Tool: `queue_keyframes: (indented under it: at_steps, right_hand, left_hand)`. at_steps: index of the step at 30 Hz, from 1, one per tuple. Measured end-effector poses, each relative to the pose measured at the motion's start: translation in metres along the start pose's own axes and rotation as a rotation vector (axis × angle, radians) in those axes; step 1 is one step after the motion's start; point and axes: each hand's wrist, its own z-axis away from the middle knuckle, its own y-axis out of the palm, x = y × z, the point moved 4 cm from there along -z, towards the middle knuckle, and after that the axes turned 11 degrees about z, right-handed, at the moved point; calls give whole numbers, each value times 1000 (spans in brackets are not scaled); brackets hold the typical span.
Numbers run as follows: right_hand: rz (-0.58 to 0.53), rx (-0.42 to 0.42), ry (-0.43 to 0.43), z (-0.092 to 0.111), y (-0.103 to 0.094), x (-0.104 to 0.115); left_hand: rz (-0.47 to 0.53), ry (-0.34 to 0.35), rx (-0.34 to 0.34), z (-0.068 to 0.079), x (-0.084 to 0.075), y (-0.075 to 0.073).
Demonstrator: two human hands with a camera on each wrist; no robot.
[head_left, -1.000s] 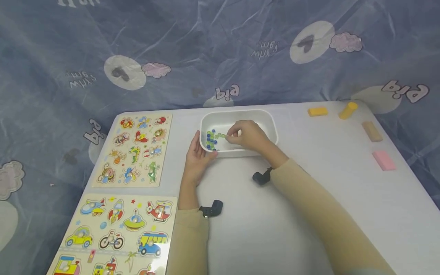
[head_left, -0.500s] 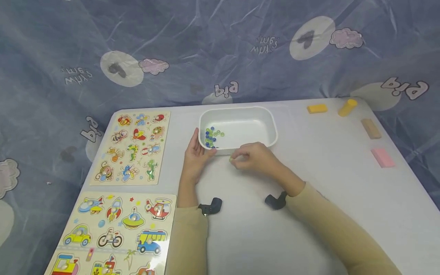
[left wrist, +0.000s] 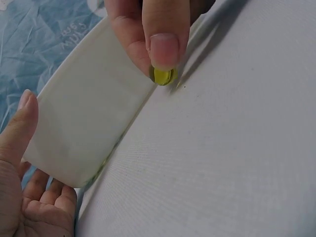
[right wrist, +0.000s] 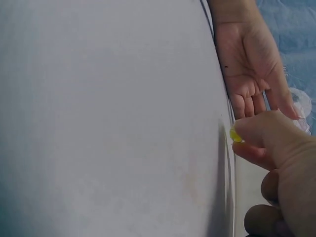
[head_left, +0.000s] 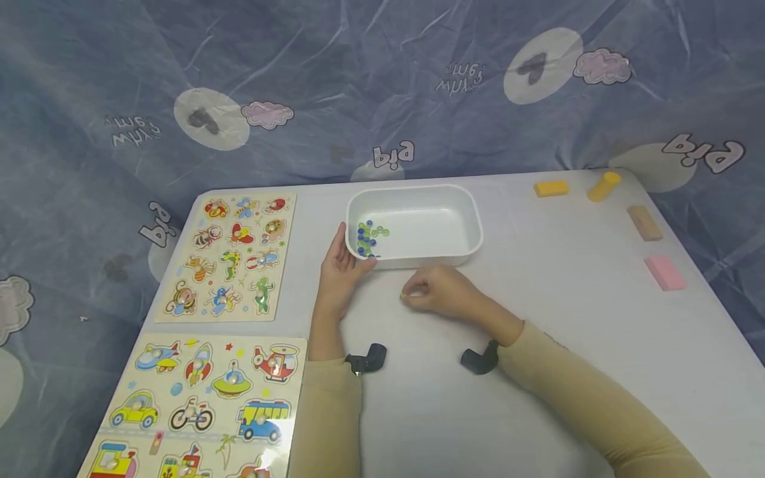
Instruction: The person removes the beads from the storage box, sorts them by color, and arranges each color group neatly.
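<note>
In the head view, a white plastic tray (head_left: 427,229) stands at the table's back. Several small green and blue glass marbles (head_left: 366,240) lie in its left end. My left hand (head_left: 339,279) grips the tray's front left corner, thumb near the rim and fingers along the outside. Just in front of the tray, my right hand (head_left: 445,292) pinches one yellow-green marble (left wrist: 163,76) between thumb and forefinger, above the white tabletop. The right wrist view also shows this marble (right wrist: 235,134) at the fingertips; its upper part is covered by the thumb.
Two wooden peg puzzle boards, one with insects (head_left: 230,259) and one with vehicles (head_left: 197,398), lie on the left. At the back right are a yellow block (head_left: 551,189), a yellow cylinder (head_left: 604,186), a brown block (head_left: 645,223) and a pink block (head_left: 665,273). Printed cloth hangs behind.
My right hand has come out of the tray towards me with a marble pinched in its fingers, then sunk slightly lower in front of the tray. The left hand stays at the tray's corner.
</note>
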Motion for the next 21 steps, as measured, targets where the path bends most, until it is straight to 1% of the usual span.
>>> queue_keyframes:
  at_steps: [3,5,7,12,14,18,21]
  right_hand:
    - [4,6,7,0,4,-3]
    - [-7,7,15,1,6,-5]
    - [-15,5,25,1,7,-6]
    - [-12,-11,41,3,6,-7]
    - [-5,-23,40,4,5,-6]
    - [6,-78,25,6,-4,-2]
    - [8,-163,-4,6,-17,3]
  left_hand:
    - [3,0,-2,0,0,0]
    - [1,10,-4,-2,4,-3]
    - [-3,11,-4,-1,3,-2]
    - [2,15,8,-1,1,-1]
    - [4,21,11,-3,6,-2]
    - [-8,31,3,-7,13,-6]
    - [-13,37,0,-7,14,-7]
